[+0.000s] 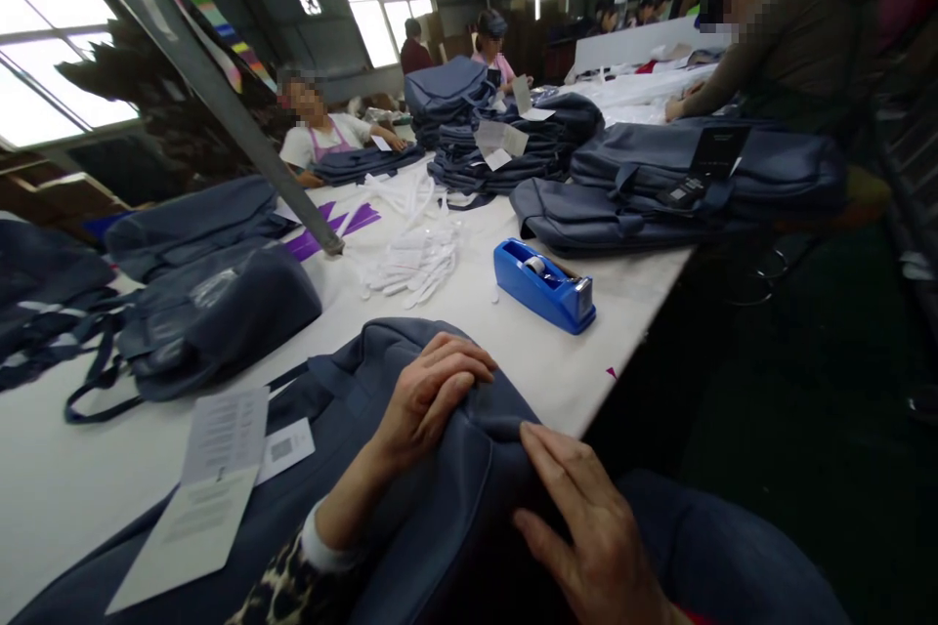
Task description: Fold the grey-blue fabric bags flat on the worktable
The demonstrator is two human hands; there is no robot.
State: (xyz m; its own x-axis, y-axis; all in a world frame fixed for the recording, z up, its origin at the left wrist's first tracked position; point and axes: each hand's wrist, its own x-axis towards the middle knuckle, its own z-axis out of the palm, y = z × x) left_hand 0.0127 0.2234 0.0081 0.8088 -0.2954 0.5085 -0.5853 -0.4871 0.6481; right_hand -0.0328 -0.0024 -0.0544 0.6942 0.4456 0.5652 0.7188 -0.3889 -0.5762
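A dark blue-grey bag lies in front of me on the white table, its near end bulging at the table's edge. My left hand rests on top of that end, fingers bent and gripping a fold of the material. Against the side of the same end lies my right hand, fingers stretched out and thumb apart. A folded paper tag and a smaller white label with a square code lie over the bag's left part.
A blue tape dispenser stands beyond my hands, near a pile of white strips. More bags lie left; stacked bags stand behind. A slanted metal post crosses the upper left. Other people work around the white table.
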